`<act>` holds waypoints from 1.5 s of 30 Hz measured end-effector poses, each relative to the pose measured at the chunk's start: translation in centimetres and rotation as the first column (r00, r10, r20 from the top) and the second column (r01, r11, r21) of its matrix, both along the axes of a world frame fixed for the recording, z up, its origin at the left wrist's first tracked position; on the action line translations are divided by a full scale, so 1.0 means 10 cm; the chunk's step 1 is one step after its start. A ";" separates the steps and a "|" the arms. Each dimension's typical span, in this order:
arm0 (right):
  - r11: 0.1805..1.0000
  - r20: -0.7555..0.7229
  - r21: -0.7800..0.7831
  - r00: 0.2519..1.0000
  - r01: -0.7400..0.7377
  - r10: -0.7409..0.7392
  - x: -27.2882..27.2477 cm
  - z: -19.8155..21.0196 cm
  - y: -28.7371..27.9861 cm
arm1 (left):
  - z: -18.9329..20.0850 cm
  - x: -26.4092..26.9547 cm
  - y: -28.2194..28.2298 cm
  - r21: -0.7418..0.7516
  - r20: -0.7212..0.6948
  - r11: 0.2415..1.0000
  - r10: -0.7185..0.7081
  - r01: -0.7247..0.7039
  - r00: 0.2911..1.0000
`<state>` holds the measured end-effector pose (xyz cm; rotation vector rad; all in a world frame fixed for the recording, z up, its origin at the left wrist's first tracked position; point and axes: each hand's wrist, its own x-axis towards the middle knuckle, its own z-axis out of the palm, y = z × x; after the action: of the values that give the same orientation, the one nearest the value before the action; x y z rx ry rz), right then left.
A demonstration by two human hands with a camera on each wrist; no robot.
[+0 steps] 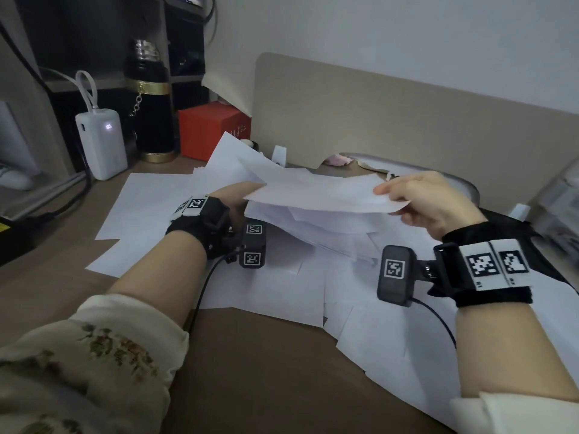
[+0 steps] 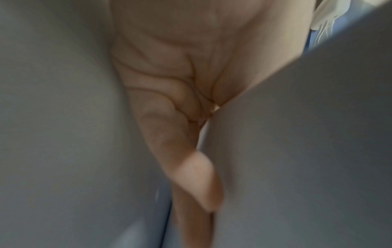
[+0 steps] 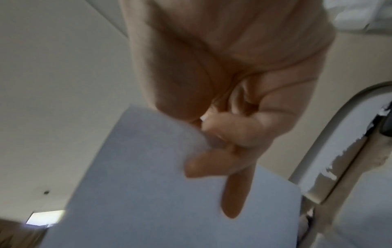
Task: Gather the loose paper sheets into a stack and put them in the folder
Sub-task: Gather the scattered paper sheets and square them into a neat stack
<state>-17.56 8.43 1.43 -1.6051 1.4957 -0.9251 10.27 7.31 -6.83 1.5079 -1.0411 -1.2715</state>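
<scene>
Many white paper sheets (image 1: 275, 286) lie scattered and overlapping on the brown desk (image 1: 266, 371). My left hand (image 1: 241, 198) holds a fanned bundle of sheets (image 1: 300, 220) lifted off the desk, with its fingers hidden under them. In the left wrist view the palm and fingers (image 2: 195, 176) lie between sheets (image 2: 297, 151). My right hand (image 1: 391, 198) pinches the right edge of the top sheet (image 1: 313, 189), thumb above and fingers (image 3: 212, 164) below the sheet (image 3: 137, 184). A dark flat thing (image 1: 507, 217) lies at the right; I cannot tell if it is the folder.
A white power bank (image 1: 100, 142), a black flask (image 1: 150, 114) and a red box (image 1: 210, 130) stand at the back left, with cables beside them. A beige divider panel (image 1: 376, 120) closes the back. A grey rounded frame (image 1: 454, 177) sits behind my right hand.
</scene>
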 end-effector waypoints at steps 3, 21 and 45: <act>0.999 0.075 -0.053 0.997 0.013 -0.009 -0.14 0.08 0.01 | -0.05 0.07 -0.11 0.049 -0.181 0.999 0.014 -0.006 0.983; 0.955 0.287 -0.297 0.953 -0.010 0.099 -0.21 -0.12 -0.11 | 0.01 0.07 -0.12 0.155 0.177 0.963 -0.245 0.219 0.953; 0.966 -0.321 0.221 0.946 0.132 -0.055 -0.25 -0.61 -0.32 | -0.04 0.09 -0.20 0.084 0.190 0.950 -0.313 0.302 0.931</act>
<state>-20.05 5.23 -4.69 -1.5617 1.8392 -0.5275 11.17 5.35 -7.20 1.5821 -1.4314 -1.3885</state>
